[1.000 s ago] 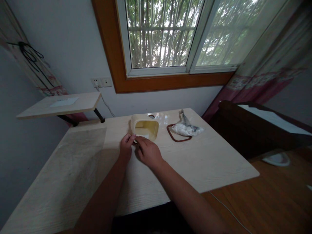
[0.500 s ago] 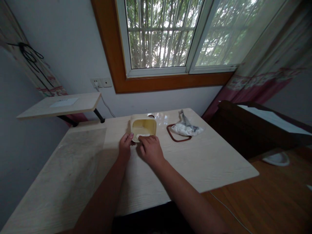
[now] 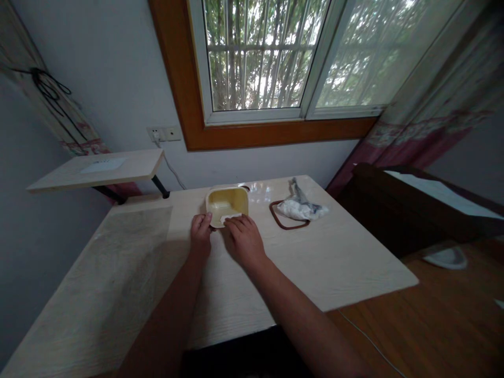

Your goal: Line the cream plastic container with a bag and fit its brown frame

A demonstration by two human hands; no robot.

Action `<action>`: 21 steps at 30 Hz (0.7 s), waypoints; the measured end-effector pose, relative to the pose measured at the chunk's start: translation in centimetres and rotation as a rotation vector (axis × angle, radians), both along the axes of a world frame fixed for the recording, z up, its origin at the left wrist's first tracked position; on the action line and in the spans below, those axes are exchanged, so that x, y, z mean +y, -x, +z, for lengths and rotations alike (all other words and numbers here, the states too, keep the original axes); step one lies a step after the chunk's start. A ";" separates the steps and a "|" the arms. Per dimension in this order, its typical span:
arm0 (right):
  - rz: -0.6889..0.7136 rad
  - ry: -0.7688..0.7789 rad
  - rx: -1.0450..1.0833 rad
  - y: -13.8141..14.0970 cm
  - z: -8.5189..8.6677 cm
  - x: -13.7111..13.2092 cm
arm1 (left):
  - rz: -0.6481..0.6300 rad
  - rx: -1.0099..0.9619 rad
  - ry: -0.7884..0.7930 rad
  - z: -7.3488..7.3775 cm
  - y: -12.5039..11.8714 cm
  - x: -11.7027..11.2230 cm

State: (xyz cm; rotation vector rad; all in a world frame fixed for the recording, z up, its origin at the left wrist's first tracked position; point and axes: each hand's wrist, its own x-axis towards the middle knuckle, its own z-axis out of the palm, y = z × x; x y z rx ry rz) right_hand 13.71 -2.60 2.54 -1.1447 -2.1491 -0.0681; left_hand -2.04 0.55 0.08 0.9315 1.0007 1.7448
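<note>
Touching left grip (image 3: 201, 231), right grip (image 3: 244, 239) — yellow box (image 3: 227, 202)

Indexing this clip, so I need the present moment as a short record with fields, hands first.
Left hand: touches the near left corner of the yellow container
Right hand: fingers on a white slip at the container's near rim
Container: open side up on the pale wooden table
To its right: brown ring, crumpled plastic bag lying partly over it
Grip: cannot tell for the left; right lies flat
</note>
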 end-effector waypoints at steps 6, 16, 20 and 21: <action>-0.004 -0.013 -0.021 -0.3 -0.5 0.4 | -0.031 -0.058 0.001 0.5 -0.1 -0.2; -0.008 0.000 -0.012 -0.6 -0.5 0.4 | 0.022 -0.018 0.010 0.1 0.2 0.0; -0.014 0.014 -0.020 -0.5 -0.5 0.4 | 0.037 -0.016 0.012 0.3 0.3 0.0; -0.015 0.017 -0.023 -0.6 -0.5 0.5 | 0.037 -0.017 0.015 0.4 0.3 0.0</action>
